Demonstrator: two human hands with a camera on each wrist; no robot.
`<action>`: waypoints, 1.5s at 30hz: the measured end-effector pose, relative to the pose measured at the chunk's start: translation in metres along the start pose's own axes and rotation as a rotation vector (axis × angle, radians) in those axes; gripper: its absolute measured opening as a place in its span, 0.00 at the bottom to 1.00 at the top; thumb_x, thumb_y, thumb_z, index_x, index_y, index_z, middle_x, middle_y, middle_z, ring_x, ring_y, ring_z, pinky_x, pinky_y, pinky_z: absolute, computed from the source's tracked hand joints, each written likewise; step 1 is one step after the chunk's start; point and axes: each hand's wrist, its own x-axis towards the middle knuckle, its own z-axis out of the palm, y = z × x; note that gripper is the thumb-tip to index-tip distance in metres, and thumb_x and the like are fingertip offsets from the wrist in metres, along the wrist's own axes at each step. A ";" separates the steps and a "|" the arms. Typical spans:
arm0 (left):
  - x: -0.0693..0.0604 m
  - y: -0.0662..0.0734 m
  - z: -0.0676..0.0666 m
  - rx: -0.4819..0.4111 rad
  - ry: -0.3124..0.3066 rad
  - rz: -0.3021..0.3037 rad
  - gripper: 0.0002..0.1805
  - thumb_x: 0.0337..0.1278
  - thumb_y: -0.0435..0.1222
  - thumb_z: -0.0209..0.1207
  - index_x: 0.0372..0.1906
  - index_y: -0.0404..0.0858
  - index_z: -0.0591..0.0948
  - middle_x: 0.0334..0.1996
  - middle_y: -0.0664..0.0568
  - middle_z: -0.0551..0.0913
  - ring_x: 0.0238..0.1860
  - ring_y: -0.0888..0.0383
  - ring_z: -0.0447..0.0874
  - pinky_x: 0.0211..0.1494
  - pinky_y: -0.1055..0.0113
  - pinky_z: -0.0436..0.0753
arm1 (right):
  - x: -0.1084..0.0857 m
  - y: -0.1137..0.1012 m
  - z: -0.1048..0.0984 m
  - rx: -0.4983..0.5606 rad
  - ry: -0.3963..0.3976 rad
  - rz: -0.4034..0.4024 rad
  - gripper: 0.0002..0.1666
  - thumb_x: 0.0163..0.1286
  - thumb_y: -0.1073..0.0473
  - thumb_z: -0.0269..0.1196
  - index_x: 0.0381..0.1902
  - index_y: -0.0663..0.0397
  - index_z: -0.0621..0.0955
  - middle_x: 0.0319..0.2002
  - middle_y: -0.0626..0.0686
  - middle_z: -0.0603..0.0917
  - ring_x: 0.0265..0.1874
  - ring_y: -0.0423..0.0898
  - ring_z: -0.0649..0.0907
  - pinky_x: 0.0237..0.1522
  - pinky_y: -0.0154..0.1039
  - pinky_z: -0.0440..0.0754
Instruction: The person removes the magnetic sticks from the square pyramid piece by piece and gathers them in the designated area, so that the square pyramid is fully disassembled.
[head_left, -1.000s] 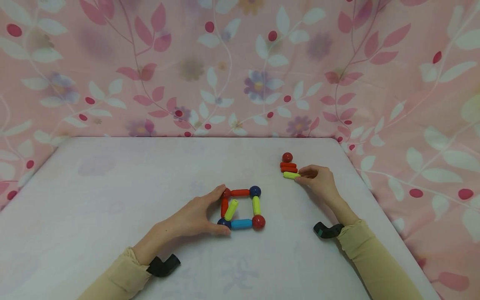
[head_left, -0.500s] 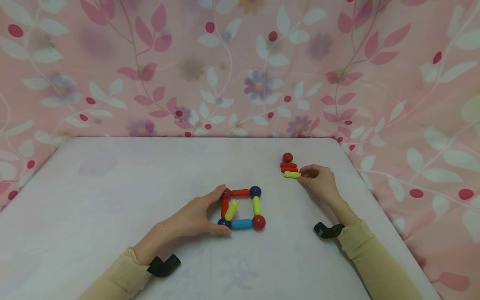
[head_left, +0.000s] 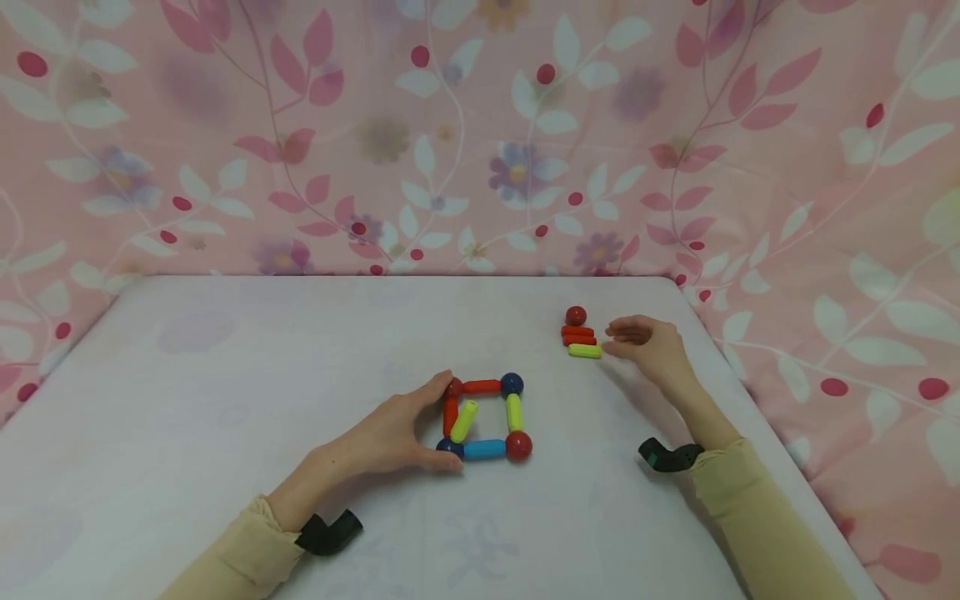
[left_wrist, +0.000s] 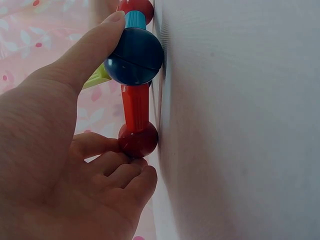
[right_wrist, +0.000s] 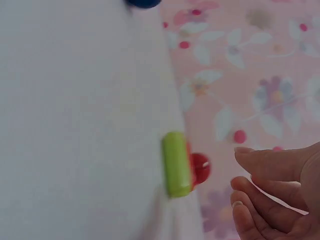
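Left hand (head_left: pixel 382 435) grips square frame (head_left: pixel 486 449) with 4 glossy balls (head_left: pixel 518 446).

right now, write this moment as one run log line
left hand: grips square frame; right hand: holds nothing, near loose green rod; beyond that rod: two red rods, red ball

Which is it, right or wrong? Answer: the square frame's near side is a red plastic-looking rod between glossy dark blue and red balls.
Wrong rod colour: the head view shows a light blue plastic-looking rod between the dark blue ball and red ball.
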 end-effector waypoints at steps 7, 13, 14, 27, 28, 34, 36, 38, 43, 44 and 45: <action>0.000 0.000 0.000 0.000 0.001 -0.004 0.64 0.39 0.61 0.75 0.80 0.47 0.53 0.79 0.59 0.56 0.79 0.54 0.54 0.76 0.45 0.62 | -0.020 -0.067 0.019 0.056 -0.112 -0.159 0.23 0.65 0.49 0.71 0.54 0.53 0.83 0.49 0.54 0.87 0.47 0.46 0.85 0.47 0.27 0.83; 0.000 0.000 0.000 -0.012 -0.007 0.005 0.64 0.40 0.60 0.75 0.80 0.46 0.53 0.79 0.58 0.56 0.79 0.53 0.54 0.75 0.45 0.63 | -0.028 -0.098 0.060 0.095 -0.238 -0.304 0.19 0.63 0.55 0.73 0.51 0.51 0.85 0.45 0.50 0.88 0.45 0.46 0.85 0.49 0.39 0.85; 0.000 0.000 0.000 -0.013 -0.008 0.008 0.64 0.40 0.60 0.75 0.80 0.46 0.53 0.79 0.58 0.56 0.79 0.54 0.53 0.76 0.45 0.62 | -0.029 -0.100 0.066 0.111 -0.250 -0.318 0.19 0.63 0.55 0.73 0.51 0.52 0.85 0.45 0.51 0.88 0.45 0.46 0.85 0.49 0.40 0.85; 0.002 0.000 0.001 -0.002 0.000 0.020 0.64 0.40 0.61 0.74 0.80 0.44 0.52 0.79 0.58 0.56 0.79 0.54 0.54 0.76 0.45 0.63 | -0.040 -0.093 0.100 0.196 -0.419 -0.343 0.18 0.63 0.56 0.72 0.50 0.50 0.85 0.44 0.53 0.88 0.41 0.44 0.84 0.50 0.49 0.83; 0.001 0.000 0.001 -0.003 -0.001 0.017 0.65 0.40 0.61 0.74 0.80 0.44 0.52 0.79 0.58 0.56 0.79 0.54 0.54 0.76 0.45 0.62 | -0.039 -0.092 0.101 0.194 -0.432 -0.338 0.18 0.63 0.55 0.72 0.51 0.50 0.85 0.45 0.52 0.88 0.41 0.44 0.84 0.50 0.47 0.83; 0.001 -0.001 0.001 -0.014 0.004 0.025 0.65 0.40 0.61 0.74 0.80 0.43 0.53 0.79 0.56 0.55 0.79 0.54 0.53 0.77 0.46 0.61 | -0.040 -0.090 0.106 0.201 -0.514 -0.332 0.21 0.64 0.55 0.72 0.54 0.53 0.84 0.45 0.48 0.88 0.43 0.44 0.85 0.51 0.44 0.84; 0.000 -0.002 0.000 -0.011 0.010 0.030 0.65 0.39 0.61 0.75 0.80 0.43 0.53 0.79 0.56 0.55 0.79 0.54 0.53 0.77 0.47 0.61 | -0.041 -0.090 0.109 0.202 -0.530 -0.336 0.21 0.63 0.55 0.72 0.53 0.52 0.84 0.45 0.45 0.88 0.44 0.44 0.84 0.52 0.44 0.84; 0.000 -0.002 0.000 -0.009 0.012 0.033 0.65 0.40 0.61 0.75 0.80 0.43 0.53 0.79 0.56 0.55 0.79 0.54 0.54 0.77 0.47 0.61 | -0.042 -0.090 0.112 0.198 -0.538 -0.343 0.20 0.63 0.55 0.72 0.53 0.51 0.85 0.45 0.44 0.88 0.43 0.43 0.84 0.51 0.44 0.84; 0.000 -0.002 0.000 -0.011 0.008 0.037 0.65 0.40 0.60 0.75 0.80 0.42 0.53 0.79 0.55 0.55 0.79 0.54 0.53 0.77 0.46 0.61 | -0.045 -0.089 0.117 0.203 -0.558 -0.348 0.19 0.63 0.54 0.72 0.52 0.47 0.86 0.44 0.43 0.88 0.42 0.44 0.83 0.48 0.44 0.83; 0.000 -0.001 0.000 -0.012 0.007 0.037 0.65 0.40 0.60 0.75 0.80 0.42 0.53 0.79 0.55 0.55 0.79 0.54 0.53 0.77 0.46 0.61 | -0.045 -0.089 0.118 0.207 -0.560 -0.344 0.18 0.63 0.55 0.72 0.52 0.46 0.86 0.44 0.43 0.88 0.42 0.44 0.83 0.48 0.44 0.83; 0.000 -0.001 0.000 -0.012 0.007 0.036 0.65 0.40 0.60 0.75 0.80 0.42 0.53 0.79 0.55 0.55 0.79 0.54 0.53 0.76 0.46 0.61 | -0.045 -0.088 0.118 0.206 -0.560 -0.347 0.17 0.64 0.55 0.72 0.51 0.46 0.86 0.44 0.43 0.88 0.43 0.44 0.83 0.48 0.44 0.82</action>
